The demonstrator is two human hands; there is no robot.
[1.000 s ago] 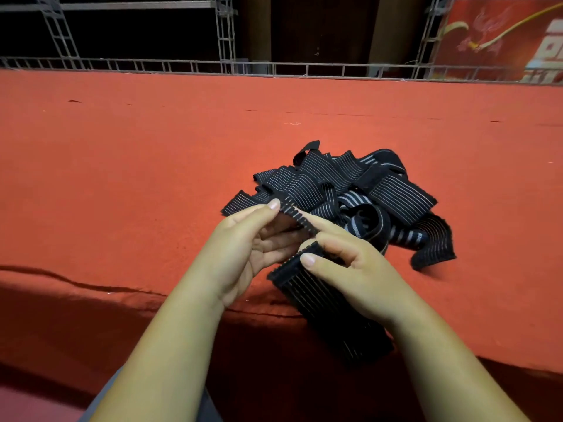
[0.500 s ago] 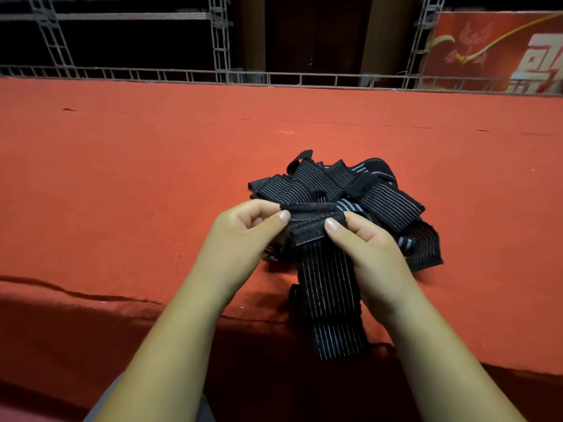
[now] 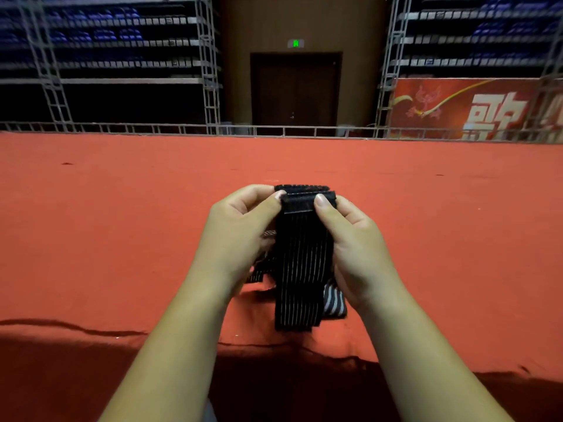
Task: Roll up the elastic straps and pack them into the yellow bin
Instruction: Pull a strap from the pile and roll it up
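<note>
A black elastic strap with thin white lines hangs upright between my hands, its top end folded over into a short roll. My left hand pinches the left side of that fold with thumb and fingers. My right hand pinches the right side, thumb on the front. The strap's lower end dangles near the surface. Behind my hands, parts of the pile of other straps show at the lower right and lower left. No yellow bin is in view.
A wide red carpeted surface stretches around the hands, with a front edge near me. Metal railing runs along its far side, with scaffolding, a dark door and a red banner beyond.
Both hands lifted the strap up off the pile and folded its top end over. The view tilted upward, and the pile is now mostly hidden behind my hands.
</note>
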